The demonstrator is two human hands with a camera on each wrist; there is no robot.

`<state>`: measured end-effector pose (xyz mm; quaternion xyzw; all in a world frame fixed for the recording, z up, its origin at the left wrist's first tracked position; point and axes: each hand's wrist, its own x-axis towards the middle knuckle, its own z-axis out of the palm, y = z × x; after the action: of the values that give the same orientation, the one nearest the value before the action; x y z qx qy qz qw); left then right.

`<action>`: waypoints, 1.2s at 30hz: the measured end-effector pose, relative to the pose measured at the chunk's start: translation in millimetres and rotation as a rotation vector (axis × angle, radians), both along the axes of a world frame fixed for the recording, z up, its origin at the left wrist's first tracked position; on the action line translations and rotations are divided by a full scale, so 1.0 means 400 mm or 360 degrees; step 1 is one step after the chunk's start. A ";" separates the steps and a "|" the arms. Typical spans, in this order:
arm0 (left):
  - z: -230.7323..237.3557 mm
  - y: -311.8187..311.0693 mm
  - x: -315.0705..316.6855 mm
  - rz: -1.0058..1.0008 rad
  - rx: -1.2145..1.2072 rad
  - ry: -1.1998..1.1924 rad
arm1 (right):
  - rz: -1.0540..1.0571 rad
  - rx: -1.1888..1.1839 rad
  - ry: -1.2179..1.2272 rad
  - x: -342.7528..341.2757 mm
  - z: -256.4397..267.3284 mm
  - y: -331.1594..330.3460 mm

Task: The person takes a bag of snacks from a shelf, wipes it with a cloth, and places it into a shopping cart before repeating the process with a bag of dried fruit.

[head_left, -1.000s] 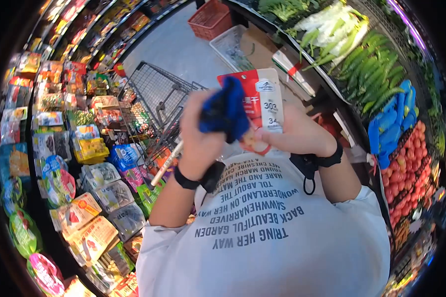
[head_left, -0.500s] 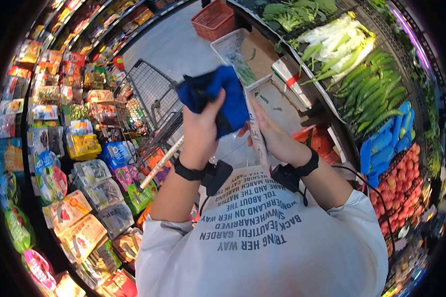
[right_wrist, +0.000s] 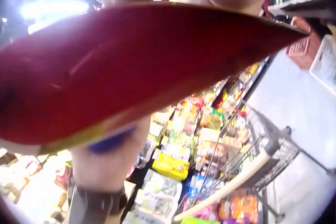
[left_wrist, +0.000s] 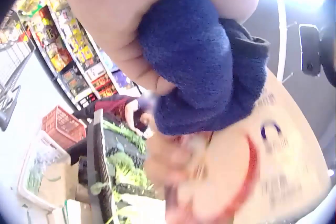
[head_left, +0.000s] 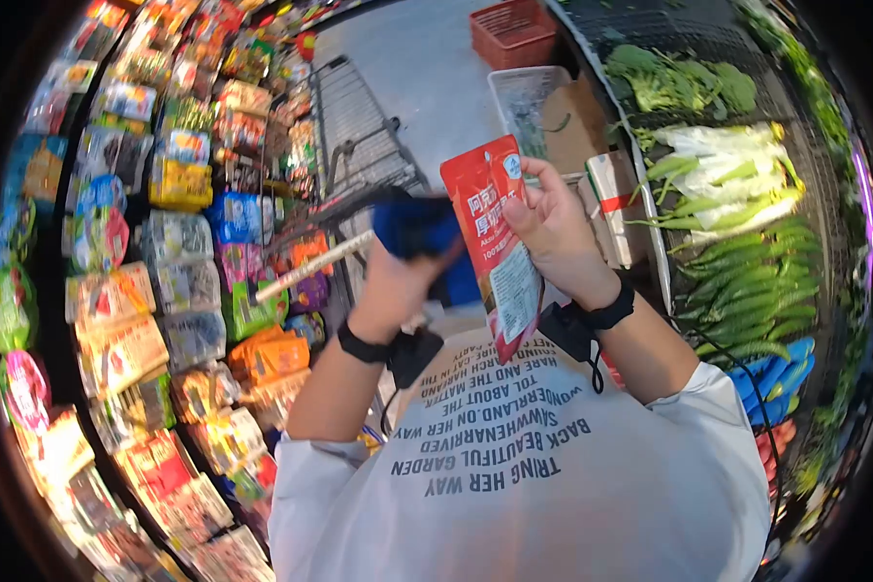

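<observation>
A red pouch with white lettering is pinched along its edge by the right hand, thumb on its front. In the right wrist view the red pouch fills much of the picture. The left hand grips a bunched blue cloth just left of the pouch; hand and cloth are blurred in the head view. The left wrist view shows the blue cloth close up in curled fingers, with the pouch behind and below it.
A shopping cart with a pale handle stands ahead on the left. Packaged snacks line the left side. A vegetable shelf with green peppers runs along the right. A red basket is on the floor ahead.
The pouch has turned from edge-on so its printed red face shows, and the right hand has shifted along it. The left hand with the cloth has moved slightly lower. The view has swung left.
</observation>
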<state>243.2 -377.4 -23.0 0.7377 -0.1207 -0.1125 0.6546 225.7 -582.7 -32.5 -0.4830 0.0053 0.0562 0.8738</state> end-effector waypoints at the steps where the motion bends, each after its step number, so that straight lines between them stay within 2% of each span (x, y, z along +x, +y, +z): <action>1: 0.015 0.001 0.027 0.0247 -0.0339 0.0198 | 0.0122 -0.0011 0.0047 -0.004 -0.021 0.010; 2: 0.055 0.002 0.056 0.0333 -0.0675 0.0238 | 0.0244 -0.0030 0.0083 -0.005 -0.037 0.018; 4: 0.117 0.006 0.073 0.0284 -0.0789 0.0175 | 0.0284 -0.0058 -0.0005 0.016 -0.036 0.028; 5: 0.094 0.017 0.061 0.0333 -0.0275 -0.0126 | 0.0070 -0.0140 -0.0116 0.041 -0.020 0.025; 6: 0.081 0.015 0.034 0.0070 -0.0167 -0.0385 | -0.0160 -0.0209 -0.0233 0.069 -0.002 0.020; 7: 0.047 0.004 0.008 -0.0148 -0.0118 -0.0561 | -0.0217 -0.0196 -0.0172 0.098 0.023 0.000; 10: -0.001 -0.013 -0.038 -0.0300 -0.0111 -0.0749 | -0.0315 -0.0202 -0.0132 0.140 0.057 0.003; 11: 0.014 -0.007 -0.034 -0.0032 -0.0157 -0.0528 | -0.0350 -0.0241 -0.0143 0.137 0.060 0.011; 12: 0.033 0.001 -0.031 0.0240 -0.0204 -0.0300 | -0.0274 -0.0519 -0.0272 0.120 0.034 0.024; 13: 0.041 0.010 -0.008 0.0468 -0.0241 -0.0112 | -0.0125 -0.0438 -0.0167 0.085 0.018 0.049; 14: 0.067 0.026 0.014 0.0459 -0.0455 -0.0090 | 0.0030 -0.0358 -0.0073 0.062 0.017 0.069; 15: 0.083 0.031 0.025 0.0364 -0.0559 -0.0051 | 0.0032 -0.0371 -0.0081 0.068 0.021 0.072; 16: 0.092 0.038 0.029 0.0269 -0.0658 -0.0013 | -0.0153 -0.0394 -0.0175 0.078 0.026 0.077; 17: 0.087 0.042 0.008 0.0171 -0.0385 0.0047 | -0.0343 -0.0410 -0.0272 0.091 0.030 0.083; 18: 0.073 0.040 -0.023 0.0064 -0.0104 0.0101 | -0.0357 -0.0406 -0.0287 0.108 0.048 0.075; 19: 0.038 0.015 -0.045 -0.0052 0.0049 -0.0207 | -0.0410 -0.0365 -0.0231 0.122 0.081 0.053; 20: 0.031 0.009 -0.063 -0.0293 -0.0175 -0.0272 | -0.0478 -0.0321 -0.0174 0.126 0.112 0.037; 22: 0.034 0.031 -0.052 -0.0377 -0.0187 -0.0163 | -0.0549 -0.0305 -0.0095 0.098 0.125 0.047; 24: 0.100 0.079 -0.013 -0.0084 -0.0122 0.0266 | -0.0440 -0.0630 -0.0244 0.057 0.082 0.086; 25: 0.091 0.097 0.027 -0.0141 -0.0382 0.0111 | -0.0491 -0.0478 -0.0311 0.037 0.073 0.124; 26: 0.118 0.099 0.038 -0.0052 -0.0496 0.0112 | -0.0404 -0.0475 -0.0207 0.018 0.086 0.138; 28: 0.095 0.109 0.070 -0.0152 -0.0482 0.0097 | -0.0515 -0.0513 -0.0211 0.017 0.097 0.152; 30: 0.017 0.117 0.035 -0.0245 -0.0113 -0.0063 | -0.0685 -0.0598 -0.0278 0.039 0.094 0.144; 31: 0.012 0.103 -0.009 -0.0340 -0.0218 0.0201 | -0.0844 -0.0683 -0.0354 0.048 0.095 0.136; 32: -0.001 0.095 -0.022 -0.0569 -0.0520 -0.0002 | -0.0879 -0.0697 -0.0351 0.048 0.100 0.130; 34: -0.006 0.115 -0.008 -0.0546 -0.0227 0.0098 | -0.1125 -0.0612 -0.0290 0.039 0.107 0.121; 35: -0.005 0.124 0.018 -0.0419 -0.0331 0.0242 | -0.1143 -0.0710 -0.0299 0.024 0.087 0.132; 36: 0.000 0.121 0.056 -0.0289 -0.0430 0.0384 | -0.1160 -0.1122 -0.0210 -0.001 0.060 0.137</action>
<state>265.4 -328.9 -22.9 0.6105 -0.1213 -0.2413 0.7445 225.3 -528.0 -8.7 -0.7176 0.1369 -0.2881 0.6191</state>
